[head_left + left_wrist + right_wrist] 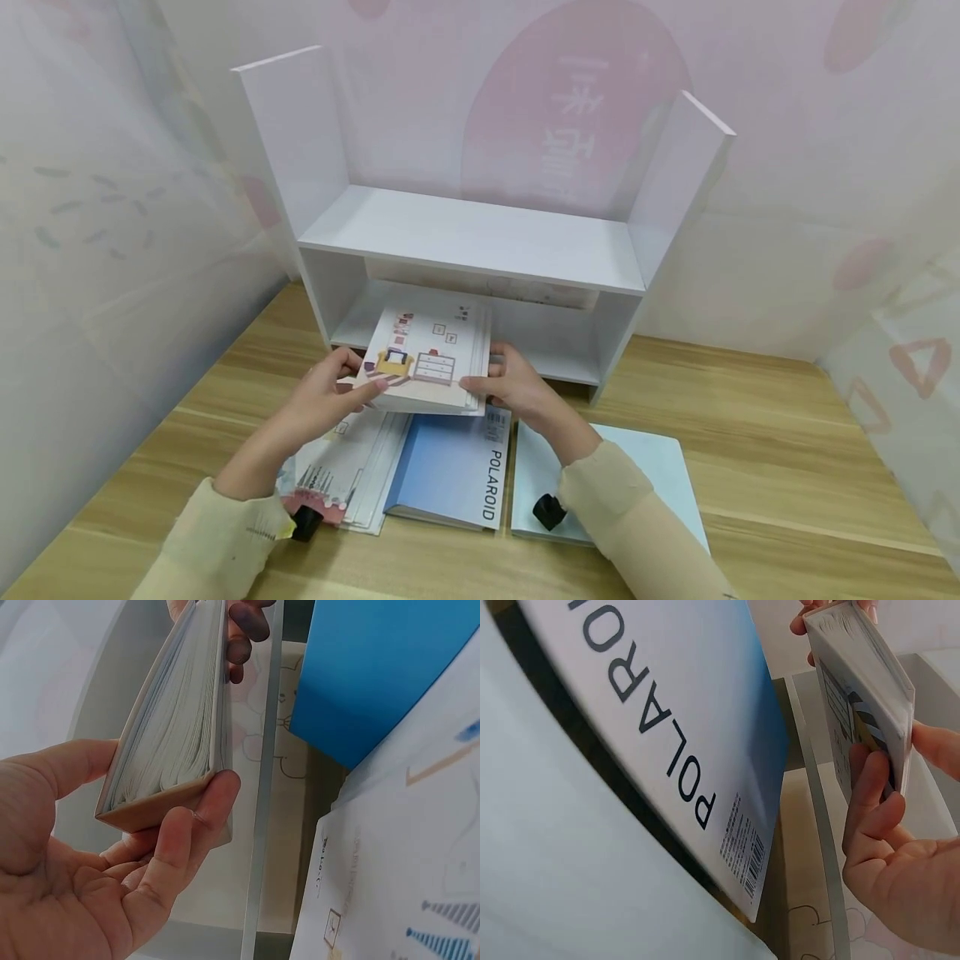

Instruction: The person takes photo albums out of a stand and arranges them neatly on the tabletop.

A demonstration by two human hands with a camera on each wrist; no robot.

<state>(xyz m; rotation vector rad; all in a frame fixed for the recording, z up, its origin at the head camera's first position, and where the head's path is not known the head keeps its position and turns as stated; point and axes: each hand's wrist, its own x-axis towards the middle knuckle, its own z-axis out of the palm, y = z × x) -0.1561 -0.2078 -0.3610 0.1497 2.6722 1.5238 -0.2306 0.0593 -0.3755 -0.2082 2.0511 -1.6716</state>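
Observation:
Both hands hold a thick white album (427, 337) with a drawn yellow armchair and a chest of drawers on its cover. At its left side, my left hand (322, 402) has the thumb on the cover and the fingers underneath. My right hand (521, 385) pinches the opposite side in the same manner. In the left wrist view the album's page edges (169, 727) fan slightly between its covers. It is raised above the table, in front of the lower shelf (543, 337) of a white desktop rack.
Below the hands lie another illustrated album (367, 467), a blue album marked POLAROID (450, 467) and a pale blue flat album or folder (645, 467), side by side. The rack's upper shelf (480, 237) has tall side panels. A printed curtain (810, 208) surrounds the wooden table (795, 467).

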